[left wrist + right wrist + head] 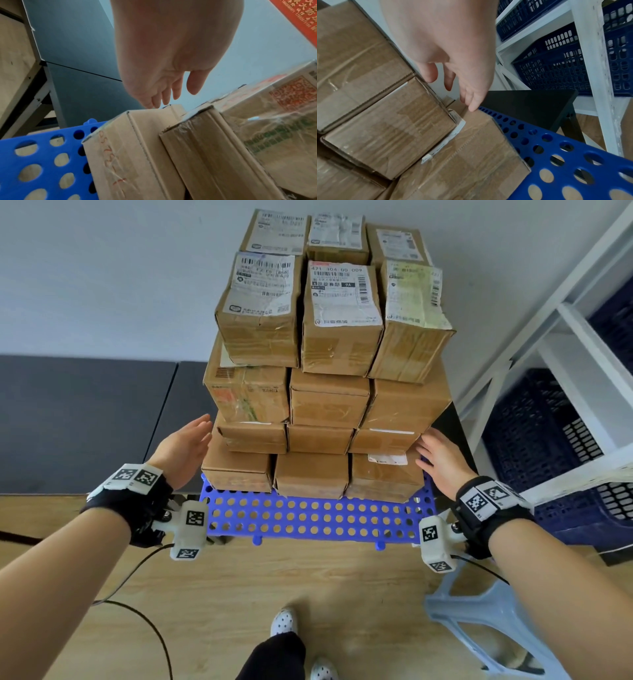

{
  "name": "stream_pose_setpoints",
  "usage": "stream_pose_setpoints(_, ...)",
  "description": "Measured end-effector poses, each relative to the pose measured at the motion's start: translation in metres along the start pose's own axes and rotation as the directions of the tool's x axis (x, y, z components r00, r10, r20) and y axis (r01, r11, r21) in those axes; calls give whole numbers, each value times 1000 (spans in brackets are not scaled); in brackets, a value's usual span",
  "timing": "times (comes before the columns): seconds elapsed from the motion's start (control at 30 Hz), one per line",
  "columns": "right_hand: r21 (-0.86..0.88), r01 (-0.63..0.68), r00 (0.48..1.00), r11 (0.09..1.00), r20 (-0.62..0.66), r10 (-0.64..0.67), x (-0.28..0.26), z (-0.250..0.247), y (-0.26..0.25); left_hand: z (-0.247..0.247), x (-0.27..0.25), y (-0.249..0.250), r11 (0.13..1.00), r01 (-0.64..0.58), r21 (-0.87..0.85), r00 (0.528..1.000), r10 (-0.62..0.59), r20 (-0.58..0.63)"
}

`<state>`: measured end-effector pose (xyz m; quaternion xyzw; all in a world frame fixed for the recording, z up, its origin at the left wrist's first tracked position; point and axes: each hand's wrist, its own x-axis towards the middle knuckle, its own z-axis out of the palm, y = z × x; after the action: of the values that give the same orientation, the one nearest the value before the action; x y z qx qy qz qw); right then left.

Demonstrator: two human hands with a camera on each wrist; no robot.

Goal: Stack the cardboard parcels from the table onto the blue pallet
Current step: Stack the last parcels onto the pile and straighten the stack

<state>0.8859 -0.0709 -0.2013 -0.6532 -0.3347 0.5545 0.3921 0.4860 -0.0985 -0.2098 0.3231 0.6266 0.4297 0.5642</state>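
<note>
The cardboard parcels (325, 364) sat piled in rows on the blue pallet (315, 518). The left hand (183, 448) was beside the pile's left side, its grip spread and holding nothing. The right hand (442, 457) was beside the pile's right side, grip spread too, fingertips (473, 106) just at the bottom parcel's (471, 155) edge.

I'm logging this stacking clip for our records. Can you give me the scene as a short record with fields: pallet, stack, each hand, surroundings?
pallet: blue pallet, perforated, front strip bare
stack: cardboard parcels in tiers, three across at the front, labelled ones on top
left hand: open, fingers straight, beside the left side of the stack, holding nothing
right hand: open, at the lower right of the stack, holding nothing
surroundings: white shelving with dark blue crates on the right; pale blue stool on the wooden floor
</note>
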Motion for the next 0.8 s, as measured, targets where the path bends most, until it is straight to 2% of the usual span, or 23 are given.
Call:
stream_pose_setpoints(0.07, -35, 27, 998, 999, -47, -29, -2, -6, 2, -12, -2, -7, 999, -28, 46, 1000, 28, 1)
stream_pose_setpoints(0.2, -136, 51, 993, 989, -97, -65, -4, -19, 15, -28, 0, -20, 994, 29, 106, 995, -19, -97)
stream_pose_setpoints(0.4, -163, -58, 997, 985, -59, 49, -5, -16, 43, -29, 5, -41, 993, 104, 49, 984, -95, -150)
stream_pose_setpoints(0.63, -96, -129, 991, 987, -53, 125, -2, -6, 56, -19, 10, -56, 993, 101, -60, 994, -104, -39)
stream_pose_setpoints(0.8, -139, -107, 994, 984, -36, 103, -1, -7, 53, -19, 9, -56, 993, 104, -54, 995, -103, 10)
